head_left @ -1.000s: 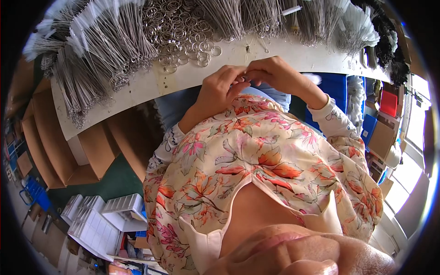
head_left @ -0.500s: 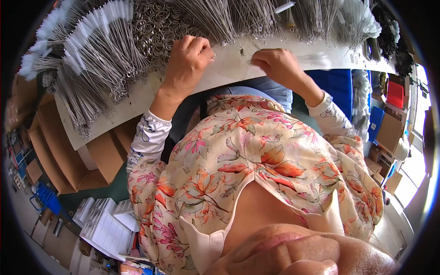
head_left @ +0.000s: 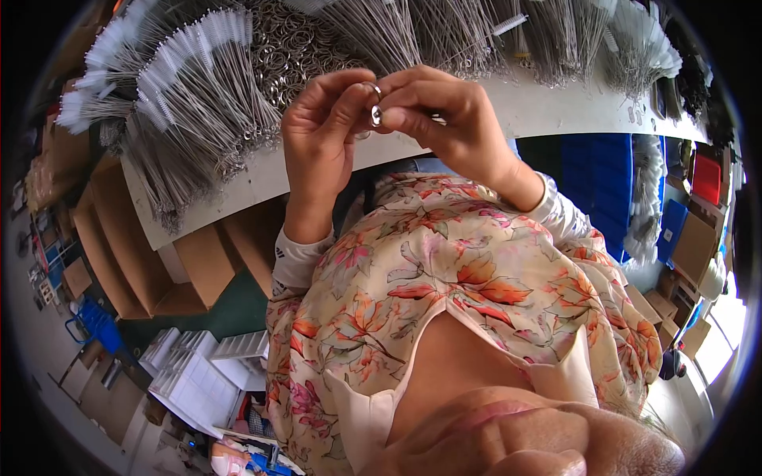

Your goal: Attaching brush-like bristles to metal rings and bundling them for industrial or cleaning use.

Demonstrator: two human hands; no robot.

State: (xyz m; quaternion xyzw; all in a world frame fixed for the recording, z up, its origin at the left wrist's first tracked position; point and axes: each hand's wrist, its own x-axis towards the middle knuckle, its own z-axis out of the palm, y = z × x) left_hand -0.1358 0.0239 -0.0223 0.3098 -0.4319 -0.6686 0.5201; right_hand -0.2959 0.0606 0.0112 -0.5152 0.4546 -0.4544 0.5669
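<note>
In front of my chest, over the table's near edge, both hands meet at the fingertips. My left hand [head_left: 324, 131] is closed, its thumb and fingers pinching a small shiny metal ring [head_left: 376, 117]. From the other side my right hand [head_left: 456, 115] grips the same ring between thumb and forefinger. Further bits of metal show by the fingers, but I cannot tell how they join. Just beyond my left hand lies a heap of loose metal rings [head_left: 294, 47]. Thin wire-handled brushes [head_left: 389, 36] with looped ends lie in bundles beyond my right hand.
Piles of white-bristled wire brushes [head_left: 198, 87] cover the left of the pale table [head_left: 230, 190]; dark-bristled ones [head_left: 698, 99] lie far right. Open cardboard boxes [head_left: 159, 262] stand below left. Blue bins [head_left: 591, 186] stand below right, near a red box [head_left: 706, 178].
My hands were apart over the table, the right one farther right. Now they have come together nearer to me, with a metal ring visible between the fingertips.
</note>
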